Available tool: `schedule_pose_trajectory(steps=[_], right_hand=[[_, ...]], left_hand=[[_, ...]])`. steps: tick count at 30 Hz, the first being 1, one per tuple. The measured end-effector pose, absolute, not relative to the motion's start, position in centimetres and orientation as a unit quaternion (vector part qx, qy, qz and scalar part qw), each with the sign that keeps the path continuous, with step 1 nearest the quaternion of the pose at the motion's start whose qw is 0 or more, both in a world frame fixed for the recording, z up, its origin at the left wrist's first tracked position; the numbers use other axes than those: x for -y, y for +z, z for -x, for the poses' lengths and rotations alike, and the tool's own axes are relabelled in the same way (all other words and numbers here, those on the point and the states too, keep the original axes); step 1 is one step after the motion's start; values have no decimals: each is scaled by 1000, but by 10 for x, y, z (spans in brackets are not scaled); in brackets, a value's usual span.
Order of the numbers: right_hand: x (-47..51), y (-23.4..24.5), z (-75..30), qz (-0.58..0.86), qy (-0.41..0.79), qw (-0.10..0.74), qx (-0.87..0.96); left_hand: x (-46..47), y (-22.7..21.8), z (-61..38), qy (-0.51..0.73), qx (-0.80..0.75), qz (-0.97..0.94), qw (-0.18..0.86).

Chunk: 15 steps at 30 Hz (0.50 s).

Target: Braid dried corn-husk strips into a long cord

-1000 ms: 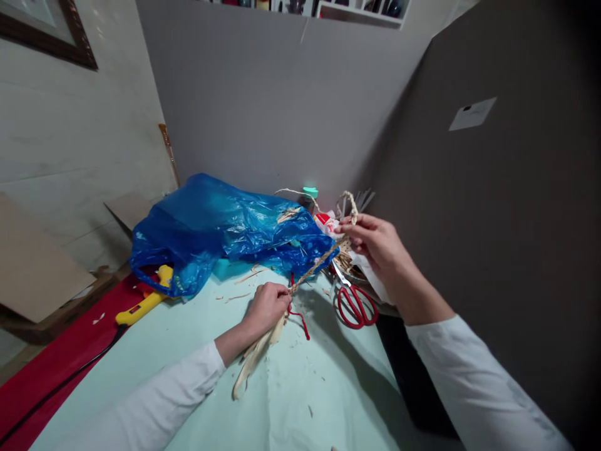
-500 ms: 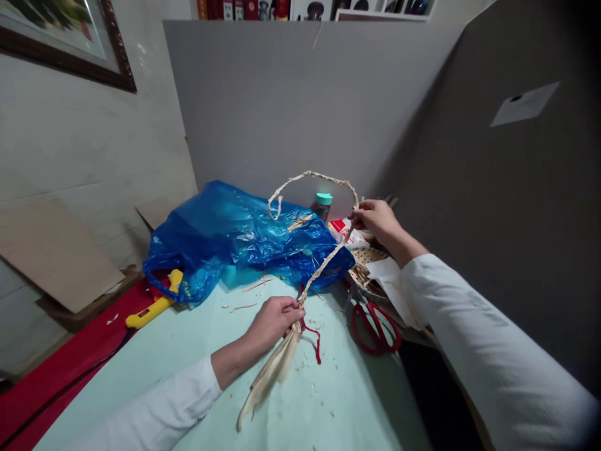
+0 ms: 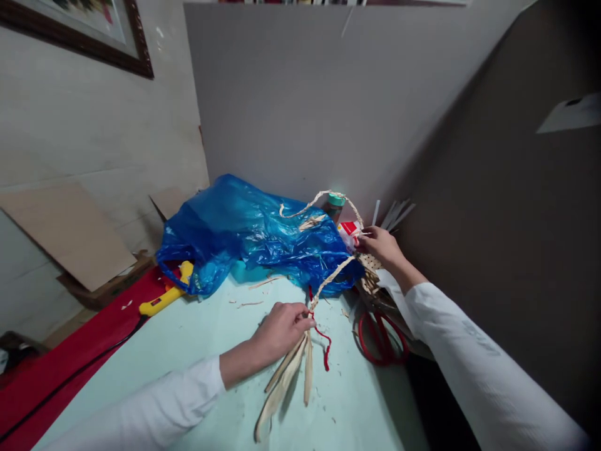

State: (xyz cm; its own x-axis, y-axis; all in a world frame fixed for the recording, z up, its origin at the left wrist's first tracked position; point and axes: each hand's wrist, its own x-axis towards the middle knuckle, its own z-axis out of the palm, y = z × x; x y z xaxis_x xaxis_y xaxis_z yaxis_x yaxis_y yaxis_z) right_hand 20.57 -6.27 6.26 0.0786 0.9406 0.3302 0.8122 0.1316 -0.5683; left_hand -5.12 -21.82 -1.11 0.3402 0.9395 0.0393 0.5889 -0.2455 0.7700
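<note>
My left hand (image 3: 282, 329) is closed on the near end of a braided straw rope (image 3: 331, 277), where loose straw strips (image 3: 286, 382) and a short red thread (image 3: 323, 341) hang down onto the pale green table cover (image 3: 197, 351). The rope runs up and right to my right hand (image 3: 381, 245), which pinches it further along. Beyond that hand the rope arches over to a free end lying on a blue plastic bag (image 3: 244, 235).
Red-handled scissors (image 3: 380, 341) lie at the table's right edge beside a woven straw piece (image 3: 370, 279). A yellow glue gun (image 3: 166, 294) with a black cable rests on red cloth (image 3: 70, 369) at the left. A green-capped bottle (image 3: 335, 203) stands behind the bag. Grey boards wall the back and right.
My right hand slid further along the rope, raising a loop of it, then lowered the loop toward the bag. My left hand kept its hold at the table. The view shifted right.
</note>
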Motion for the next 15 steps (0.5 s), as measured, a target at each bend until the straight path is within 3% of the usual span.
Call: schedule_pose_trajectory(steps=[4, 8, 15], right_hand=[[88, 66, -194, 636, 58, 315, 702], [116, 66, -176, 630, 13, 297, 717], [123, 73, -127, 562, -58, 240, 789]], left_hand=[[221, -7, 51, 215, -493, -820, 196], [221, 8, 54, 185, -482, -848, 119], [175, 60, 59, 291, -474, -831, -18]])
